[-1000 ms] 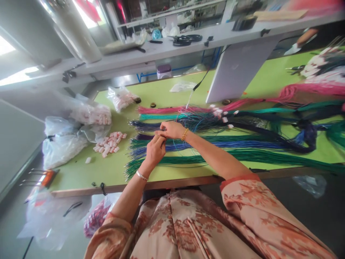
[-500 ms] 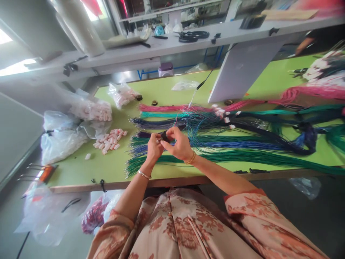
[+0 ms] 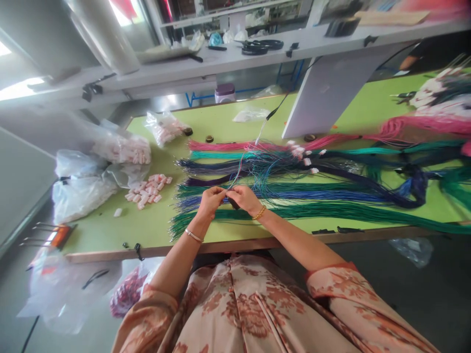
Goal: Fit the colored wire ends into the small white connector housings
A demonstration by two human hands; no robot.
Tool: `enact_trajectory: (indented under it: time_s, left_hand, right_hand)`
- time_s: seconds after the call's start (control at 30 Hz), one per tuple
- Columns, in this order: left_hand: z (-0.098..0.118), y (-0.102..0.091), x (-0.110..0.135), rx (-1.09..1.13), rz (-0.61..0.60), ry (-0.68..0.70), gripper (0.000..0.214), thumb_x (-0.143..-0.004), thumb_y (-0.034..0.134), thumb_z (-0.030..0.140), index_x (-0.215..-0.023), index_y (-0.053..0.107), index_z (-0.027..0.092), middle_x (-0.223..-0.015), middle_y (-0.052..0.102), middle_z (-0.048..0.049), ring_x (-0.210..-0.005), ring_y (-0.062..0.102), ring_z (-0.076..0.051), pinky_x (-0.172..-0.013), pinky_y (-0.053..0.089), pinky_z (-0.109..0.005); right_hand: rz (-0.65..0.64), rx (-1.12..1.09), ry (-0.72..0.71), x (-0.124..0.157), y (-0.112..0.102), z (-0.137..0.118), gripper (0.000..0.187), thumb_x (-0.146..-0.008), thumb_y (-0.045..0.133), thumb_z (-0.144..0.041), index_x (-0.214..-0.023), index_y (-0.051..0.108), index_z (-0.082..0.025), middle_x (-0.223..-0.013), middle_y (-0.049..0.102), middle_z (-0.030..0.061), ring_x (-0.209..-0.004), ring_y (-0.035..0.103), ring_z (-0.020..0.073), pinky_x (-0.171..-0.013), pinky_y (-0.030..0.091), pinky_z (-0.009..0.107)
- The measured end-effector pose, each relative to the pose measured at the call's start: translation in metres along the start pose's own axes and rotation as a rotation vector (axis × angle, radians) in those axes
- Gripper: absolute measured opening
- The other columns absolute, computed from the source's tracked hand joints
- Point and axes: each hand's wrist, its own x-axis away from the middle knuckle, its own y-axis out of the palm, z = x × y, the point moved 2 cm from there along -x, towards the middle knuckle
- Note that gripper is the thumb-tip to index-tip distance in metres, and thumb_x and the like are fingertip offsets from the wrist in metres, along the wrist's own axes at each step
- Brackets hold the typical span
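Note:
Both hands meet over the bundles of wire. My left hand [image 3: 211,202] is closed in a pinch on a few thin wires [image 3: 240,165], which run up and away to a hanging cable end [image 3: 257,141]. Close against it, my right hand [image 3: 246,200] has its thumb and fingers pressed together at the same wires. A small black tape roll [image 3: 233,203] shows under the right fingers, partly hidden. Beneath the hands lie a blue wire bundle [image 3: 294,197] and a green wire bundle [image 3: 312,214], their metal-tipped ends to the left.
Loose white-pink connectors [image 3: 149,190] lie left of the wires, near plastic bags [image 3: 83,189] of parts. More tape rolls [image 3: 209,138] sit behind. A grey upright panel [image 3: 324,98] stands on the green table [image 3: 110,235]; scissors [image 3: 261,46] rest on the shelf above.
Both hands have come slightly nearer to me. The black roll has shifted from between the fingertips to below my right hand, and the thin wires show more clearly above the hands.

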Motion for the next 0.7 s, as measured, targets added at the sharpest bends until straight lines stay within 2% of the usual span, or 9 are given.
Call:
enact_trajectory:
  time_s: [0.1,0.17,0.27,0.43,0.53,0.6,0.7]
  left_hand:
    - [-0.002,0.007,-0.002,-0.017,0.094,0.077,0.027,-0.06,0.072,0.039,-0.061,0.06,0.015,-0.053,0.052,0.0029,-0.05,0.04,-0.007,-0.048,0.03,-0.022]
    - [-0.002,0.011,-0.004,-0.023,0.136,0.117,0.025,-0.062,0.07,0.039,-0.062,0.06,0.015,-0.055,0.053,0.0027,-0.051,0.041,-0.008,-0.049,0.031,-0.022]
    - [-0.002,0.013,-0.007,-0.029,0.172,0.13,0.023,-0.064,0.068,0.037,-0.063,0.06,0.016,-0.056,0.053,0.0031,-0.052,0.041,-0.008,-0.05,0.032,-0.022]
    - [-0.007,0.017,-0.011,0.053,0.16,0.044,0.026,-0.06,0.073,0.037,-0.059,0.058,0.016,-0.052,0.05,0.0042,-0.05,0.04,-0.008,-0.05,0.032,-0.023]
    - [-0.01,0.021,-0.016,0.106,0.157,-0.017,0.026,-0.06,0.074,0.035,-0.058,0.056,0.015,-0.05,0.048,0.0048,-0.048,0.038,-0.007,-0.049,0.031,-0.023]
    - [-0.008,0.02,-0.022,0.09,0.194,-0.03,0.024,-0.063,0.072,0.031,-0.058,0.055,0.015,-0.049,0.046,0.0052,-0.048,0.036,-0.006,-0.049,0.03,-0.022]
    - [-0.001,0.012,-0.029,0.085,0.31,-0.08,0.022,-0.067,0.067,0.029,-0.059,0.051,0.017,-0.046,0.04,0.0071,-0.045,0.035,-0.006,-0.046,0.028,-0.021]
  right_hand:
    - [-0.02,0.016,0.016,-0.004,0.0,0.001,0.024,-0.076,0.051,-0.036,-0.063,0.059,-0.018,-0.049,0.051,-0.0031,-0.049,0.047,0.0117,-0.051,0.034,0.023]
    - [0.022,0.01,0.011,-0.006,0.002,0.001,0.021,-0.076,0.05,-0.034,-0.064,0.059,-0.018,-0.053,0.053,-0.003,-0.052,0.047,0.0116,-0.053,0.035,0.023]
    - [0.09,-0.002,0.004,-0.007,0.005,0.002,0.024,-0.077,0.046,-0.034,-0.058,0.052,-0.02,-0.051,0.05,-0.0032,-0.054,0.046,0.0118,-0.054,0.034,0.023]
    - [0.092,0.067,-0.049,-0.006,0.002,-0.004,0.028,-0.077,0.047,-0.035,-0.053,0.043,-0.021,-0.048,0.044,-0.0029,-0.053,0.041,0.0117,-0.054,0.03,0.024]
    - [0.102,0.162,-0.058,0.014,0.002,-0.018,0.026,-0.078,0.045,-0.03,-0.053,0.043,-0.021,-0.051,0.047,-0.0015,-0.054,0.041,0.0119,-0.055,0.029,0.025]
    - [0.008,0.212,-0.13,0.042,0.014,-0.032,0.025,-0.077,0.045,-0.026,-0.053,0.043,-0.021,-0.052,0.049,-0.001,-0.053,0.039,0.0118,-0.055,0.029,0.025]
    - [-0.365,0.255,-0.466,0.088,0.041,-0.055,0.02,-0.075,0.051,-0.023,-0.055,0.048,-0.02,-0.051,0.051,-0.0018,-0.051,0.037,0.011,-0.054,0.029,0.025]
